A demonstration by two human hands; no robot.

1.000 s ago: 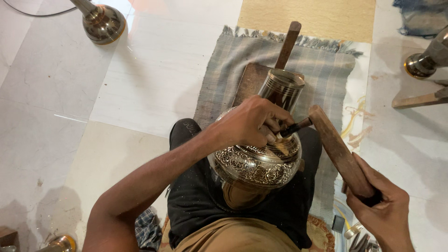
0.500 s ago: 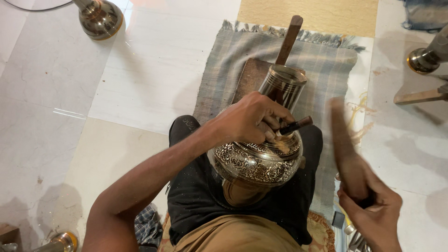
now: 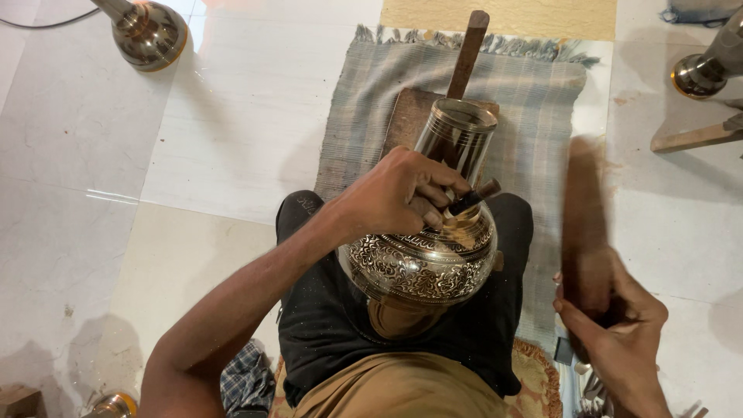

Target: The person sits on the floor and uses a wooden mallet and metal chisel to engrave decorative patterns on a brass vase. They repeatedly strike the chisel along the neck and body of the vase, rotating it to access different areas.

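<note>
Both hands are busy: the left hand (image 3: 398,197) is curled tight round a small dark chisel (image 3: 472,197), pressing its tip to the shoulder of the engraved metal pot (image 3: 422,267), while the right hand (image 3: 615,325) is closed round the lower end of a wooden mallet (image 3: 587,224), raised off to the side and blurred with motion. That pot rests on the person's lap, against the black trousers (image 3: 325,325), its tall ribbed neck (image 3: 457,139) leaning away toward a wooden block (image 3: 406,116) and a long wooden handle (image 3: 468,50) that lie on the fringed grey mat (image 3: 534,101) spread over the tiled floor (image 3: 232,116). From where I stand the pot looks rigid and fairly weighty, polished enough to be slippery on the plain bands, with the chased pattern giving better grip; I would judge the safest hold to be round the belly or at the base of the neck, bracing it against the legs so it cannot roll. Other shiny metal vessels (image 3: 147,31) stand well apart on the floor at the upper corners
</note>
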